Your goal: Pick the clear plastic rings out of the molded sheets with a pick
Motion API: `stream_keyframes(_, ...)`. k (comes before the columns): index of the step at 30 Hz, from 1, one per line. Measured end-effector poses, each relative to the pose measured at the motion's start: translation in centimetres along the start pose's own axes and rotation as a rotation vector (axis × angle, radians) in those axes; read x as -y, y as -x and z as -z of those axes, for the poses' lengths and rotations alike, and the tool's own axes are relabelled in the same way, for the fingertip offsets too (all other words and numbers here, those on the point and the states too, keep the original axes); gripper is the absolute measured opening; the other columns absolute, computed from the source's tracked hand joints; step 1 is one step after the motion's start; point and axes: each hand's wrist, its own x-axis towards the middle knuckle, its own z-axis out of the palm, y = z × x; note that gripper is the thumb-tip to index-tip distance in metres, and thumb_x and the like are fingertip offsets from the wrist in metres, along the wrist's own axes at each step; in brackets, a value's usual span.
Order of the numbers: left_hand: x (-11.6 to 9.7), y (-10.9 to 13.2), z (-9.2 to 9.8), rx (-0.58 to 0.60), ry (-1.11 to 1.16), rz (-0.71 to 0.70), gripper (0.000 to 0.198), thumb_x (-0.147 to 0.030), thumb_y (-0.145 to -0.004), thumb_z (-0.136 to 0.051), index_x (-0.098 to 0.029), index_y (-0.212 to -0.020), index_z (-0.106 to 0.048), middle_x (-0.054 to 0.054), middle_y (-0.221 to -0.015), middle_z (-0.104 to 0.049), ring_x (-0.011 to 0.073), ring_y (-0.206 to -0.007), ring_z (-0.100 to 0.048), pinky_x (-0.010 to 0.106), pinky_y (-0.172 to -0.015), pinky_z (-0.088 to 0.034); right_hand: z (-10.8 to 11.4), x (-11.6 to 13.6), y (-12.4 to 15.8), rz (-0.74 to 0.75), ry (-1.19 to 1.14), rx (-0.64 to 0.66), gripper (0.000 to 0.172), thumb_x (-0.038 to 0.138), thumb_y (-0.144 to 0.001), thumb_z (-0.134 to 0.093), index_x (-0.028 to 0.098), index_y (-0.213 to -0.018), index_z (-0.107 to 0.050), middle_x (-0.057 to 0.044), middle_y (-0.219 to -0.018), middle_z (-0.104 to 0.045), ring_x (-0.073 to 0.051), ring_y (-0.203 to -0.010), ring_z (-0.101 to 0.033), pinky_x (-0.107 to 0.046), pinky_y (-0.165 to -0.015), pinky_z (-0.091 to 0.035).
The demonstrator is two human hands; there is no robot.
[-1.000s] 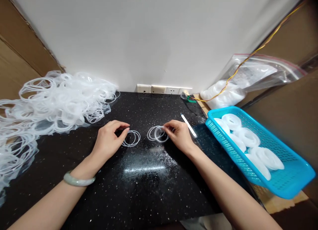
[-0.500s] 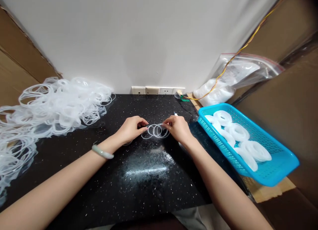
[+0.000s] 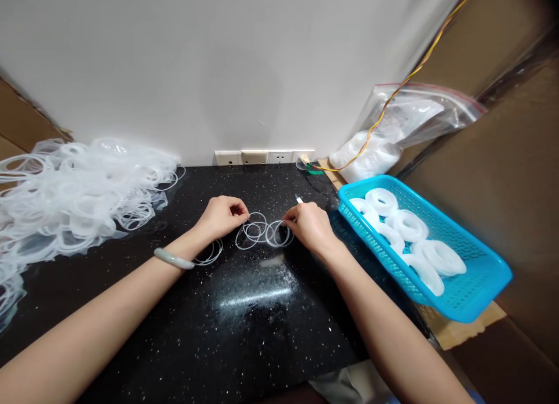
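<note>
Several thin, translucent white rings [image 3: 254, 231] lie overlapping on the black speckled tabletop [image 3: 262, 340] between my hands. My left hand [image 3: 223, 216], with a pale bangle on its wrist, pinches the edge of a ring at the left of this group. At the right side, the fingertips of my right hand [image 3: 309, 223] are closed on the edge of the rings [image 3: 279, 234] there. A few more loose rings [image 3: 212, 254] lie beside my left wrist. A small white-tipped tool [image 3: 299, 199] shows partly behind my right hand.
A large heap of translucent rings [image 3: 87, 194] covers the left side. At the right stands a blue basket [image 3: 484, 276] with several coiled white bundles [image 3: 408, 225]. Behind it are plastic bags [image 3: 371, 153] and a yellow-red wire [image 3: 384, 110]. Wall sockets [image 3: 254, 157] line the back edge.
The rings between my hands have spread apart into a left and a right cluster. My left hand has moved slightly away from my right. The whole view has shifted a little.
</note>
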Motion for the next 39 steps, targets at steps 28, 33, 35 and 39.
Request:
stream_keyframes(28, -0.2, 4.4, -0.1, 0.097, -0.037, -0.25, 0.011, -0.026, -0.082, -0.062, -0.02, -0.083, -0.07, 0.002, -0.083, -0.067, 0.015, -0.071, -0.059, 0.027, -0.066, -0.046, 1.4, -0.8, 0.1, -0.05, 0.212, 0.176, 0.021, 0.014, -0.077, -0.059, 0.019, -0.088, -0.076, -0.011, -0.085, -0.072, -0.024, -0.077, -0.069, -0.03, -0.065, -0.048)
stream_keyframes(33, -1.4, 2.6, -1.3, 0.095, -0.038, -0.311, 0.012, -0.027, -0.083, -0.064, -0.019, -0.088, -0.071, 0.004, -0.088, -0.068, 0.0174, -0.078, -0.061, 0.029, -0.07, -0.046, 1.4, -0.8, 0.2, -0.055, 0.249, 0.185, 0.02, 0.014, -0.076, -0.059, 0.018, -0.089, -0.075, -0.013, -0.086, -0.072, -0.025, -0.078, -0.069, -0.031, -0.065, -0.049)
stream_keyframes(35, -1.9, 1.2, -1.8, 0.093, -0.07, -0.315, 0.014, -0.029, -0.082, -0.066, -0.019, -0.089, -0.072, 0.006, -0.088, -0.068, 0.019, -0.08, -0.062, 0.029, -0.07, -0.046, 1.5, -0.8, 0.2, -0.063, 0.259, 0.203, 0.021, 0.015, -0.076, -0.061, 0.017, -0.091, -0.074, -0.013, -0.086, -0.072, -0.025, -0.079, -0.069, -0.031, -0.066, -0.05)
stream_keyframes(39, -2.6, -1.1, -2.6, 0.176, -0.163, -0.291, 0.008, -0.025, -0.077, -0.069, -0.018, -0.08, -0.072, 0.006, -0.083, -0.068, 0.0189, -0.074, -0.061, 0.028, -0.064, -0.044, 1.8, -0.7, 0.2, -0.066, 0.267, 0.222, 0.022, 0.015, -0.076, -0.06, 0.017, -0.094, -0.074, -0.013, -0.088, -0.072, -0.025, -0.08, -0.07, -0.032, -0.068, -0.051)
